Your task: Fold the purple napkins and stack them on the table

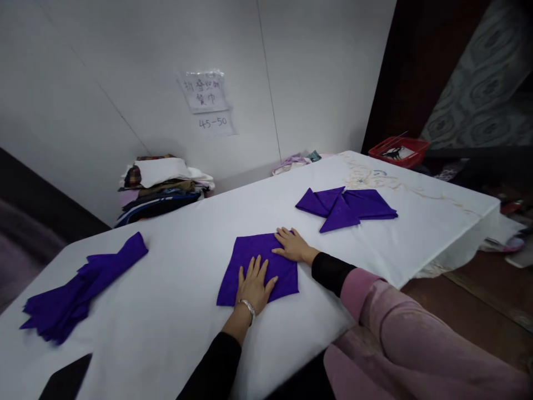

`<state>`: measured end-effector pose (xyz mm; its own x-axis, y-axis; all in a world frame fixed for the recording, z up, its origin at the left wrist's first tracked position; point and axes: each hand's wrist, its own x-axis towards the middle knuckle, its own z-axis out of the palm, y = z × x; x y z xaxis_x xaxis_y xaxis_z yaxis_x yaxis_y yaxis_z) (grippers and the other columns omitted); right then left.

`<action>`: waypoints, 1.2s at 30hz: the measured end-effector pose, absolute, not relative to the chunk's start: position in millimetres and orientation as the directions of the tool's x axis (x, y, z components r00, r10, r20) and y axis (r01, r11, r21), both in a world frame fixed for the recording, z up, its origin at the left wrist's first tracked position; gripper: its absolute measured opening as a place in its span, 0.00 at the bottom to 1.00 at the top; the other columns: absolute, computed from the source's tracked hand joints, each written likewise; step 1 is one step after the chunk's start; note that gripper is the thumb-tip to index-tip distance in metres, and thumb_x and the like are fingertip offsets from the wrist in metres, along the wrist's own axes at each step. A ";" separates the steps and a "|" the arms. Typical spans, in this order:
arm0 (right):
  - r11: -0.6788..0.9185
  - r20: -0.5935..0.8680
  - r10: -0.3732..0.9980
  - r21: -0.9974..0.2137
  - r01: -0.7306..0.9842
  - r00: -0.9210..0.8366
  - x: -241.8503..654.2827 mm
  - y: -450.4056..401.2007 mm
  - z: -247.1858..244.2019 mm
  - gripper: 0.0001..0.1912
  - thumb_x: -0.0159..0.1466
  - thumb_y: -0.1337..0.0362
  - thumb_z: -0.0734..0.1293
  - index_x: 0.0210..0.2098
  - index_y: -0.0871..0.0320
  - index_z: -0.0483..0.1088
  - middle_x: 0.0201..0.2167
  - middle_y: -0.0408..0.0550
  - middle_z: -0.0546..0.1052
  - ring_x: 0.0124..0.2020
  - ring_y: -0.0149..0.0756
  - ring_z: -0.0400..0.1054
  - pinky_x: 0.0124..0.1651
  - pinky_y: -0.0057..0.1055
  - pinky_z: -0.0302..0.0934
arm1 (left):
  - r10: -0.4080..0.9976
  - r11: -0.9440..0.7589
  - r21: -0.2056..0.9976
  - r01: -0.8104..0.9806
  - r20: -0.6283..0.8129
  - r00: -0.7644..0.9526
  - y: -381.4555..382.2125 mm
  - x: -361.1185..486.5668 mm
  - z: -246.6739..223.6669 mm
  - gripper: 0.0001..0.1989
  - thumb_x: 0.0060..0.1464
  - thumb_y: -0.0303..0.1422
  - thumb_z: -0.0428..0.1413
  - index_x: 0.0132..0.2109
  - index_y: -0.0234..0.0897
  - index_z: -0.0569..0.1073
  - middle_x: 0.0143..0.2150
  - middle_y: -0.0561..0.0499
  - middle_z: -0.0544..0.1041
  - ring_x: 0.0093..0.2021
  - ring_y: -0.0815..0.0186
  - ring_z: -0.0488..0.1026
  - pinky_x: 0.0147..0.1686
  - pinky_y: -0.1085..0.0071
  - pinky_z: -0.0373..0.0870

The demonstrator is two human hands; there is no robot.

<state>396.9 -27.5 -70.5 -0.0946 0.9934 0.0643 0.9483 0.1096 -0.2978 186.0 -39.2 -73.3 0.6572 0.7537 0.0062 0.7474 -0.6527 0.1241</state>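
Note:
A purple cloth napkin (258, 250) lies flat on the white-covered table (175, 289) in front of me, roughly square in outline. My left hand (255, 284), with a bracelet at the wrist, rests palm down on its lower middle, fingers spread. On its upper right corner lies my right hand (290, 244), also flat with the fingers apart. Several folded purple napkins (353, 208) overlap farther back on the right. At the left, a bunched bundle of purple cloth (89, 280) stretches along the table.
Against the wall, a stack of folded clothes (160, 189) stands behind the table. Paper signs (208, 100) hang above. A red basket (398, 151) with scissors sits past the far right corner. A dark object (69, 378) shows at the lower left edge.

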 end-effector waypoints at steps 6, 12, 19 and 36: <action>0.114 0.076 0.992 -0.273 0.955 -0.097 396.2 -27.9 -68.6 0.39 0.63 0.41 0.49 0.63 0.64 0.51 0.64 0.60 0.50 0.65 0.49 0.40 0.62 0.47 0.34 | 0.758 -0.636 0.171 0.753 -0.046 0.651 -25.6 182.4 -63.1 0.29 0.58 0.47 0.40 0.63 0.41 0.55 0.67 0.45 0.51 0.66 0.56 0.45 0.61 0.49 0.41; 0.112 0.074 0.993 -0.269 0.957 -0.095 395.5 -29.5 -67.6 0.38 0.63 0.41 0.48 0.63 0.63 0.51 0.64 0.59 0.50 0.65 0.49 0.40 0.62 0.47 0.34 | 0.887 -0.458 0.041 0.888 -0.051 0.459 3.7 147.6 -51.8 0.30 0.58 0.46 0.39 0.64 0.39 0.52 0.68 0.44 0.47 0.67 0.55 0.41 0.60 0.46 0.40; 0.106 0.052 0.994 -0.257 0.960 -0.096 385.8 -32.8 -45.5 0.38 0.63 0.42 0.50 0.62 0.64 0.52 0.65 0.62 0.48 0.65 0.52 0.37 0.62 0.52 0.32 | 0.896 -0.441 -0.022 0.897 -0.070 0.438 3.3 130.3 -67.9 0.27 0.59 0.44 0.37 0.63 0.44 0.55 0.68 0.46 0.47 0.67 0.54 0.42 0.58 0.44 0.45; 0.444 0.080 0.892 -0.343 0.828 -0.445 342.8 -137.2 -54.0 0.38 0.63 0.42 0.52 0.64 0.61 0.49 0.65 0.59 0.48 0.66 0.49 0.38 0.63 0.51 0.30 | 0.877 -0.473 -0.059 0.879 -0.122 0.464 15.6 130.6 -65.2 0.29 0.58 0.47 0.36 0.64 0.44 0.52 0.68 0.44 0.48 0.66 0.50 0.43 0.56 0.40 0.46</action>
<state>342.8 -137.2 -54.0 -0.4448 0.8920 0.0803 0.8280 0.4437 -0.3428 130.6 15.6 -65.2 0.4640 0.8774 -0.1217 0.8790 -0.4731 -0.0593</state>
